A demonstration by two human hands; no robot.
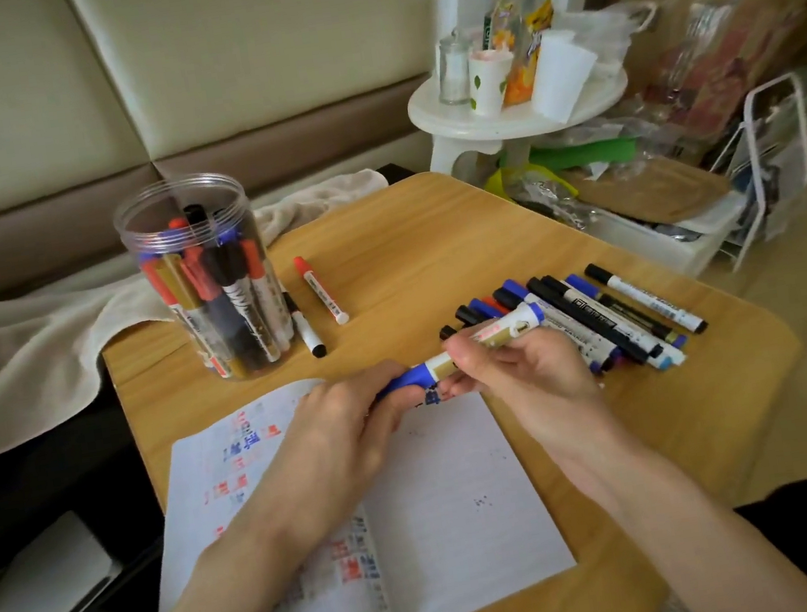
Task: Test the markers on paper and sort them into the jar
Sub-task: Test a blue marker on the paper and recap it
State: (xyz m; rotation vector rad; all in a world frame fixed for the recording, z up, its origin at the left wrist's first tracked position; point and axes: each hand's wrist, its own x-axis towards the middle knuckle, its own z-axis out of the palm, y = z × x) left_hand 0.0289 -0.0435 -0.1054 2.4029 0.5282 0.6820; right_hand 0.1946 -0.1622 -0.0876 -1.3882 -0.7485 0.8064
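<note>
Both hands hold one blue marker (486, 338) level above the paper (449, 496). My left hand (350, 422) grips its blue cap end. My right hand (519, 367) pinches the white and gold barrel. The paper lies on the wooden table (433, 239) and carries red and blue test scribbles. A clear plastic jar (206, 281) stands upright at the back left, open, holding several red, black and blue markers. A pile of several markers (594, 315) lies to the right of my right hand. Next to the jar lie a red marker (320, 290) and a black marker (305, 330).
A beige cloth (34, 347) drapes off the table's left edge onto a sofa. A white round stool (508, 109) with cups and bottles stands behind the table on the right. Bags and a wire rack (775, 160) crowd the floor at the right.
</note>
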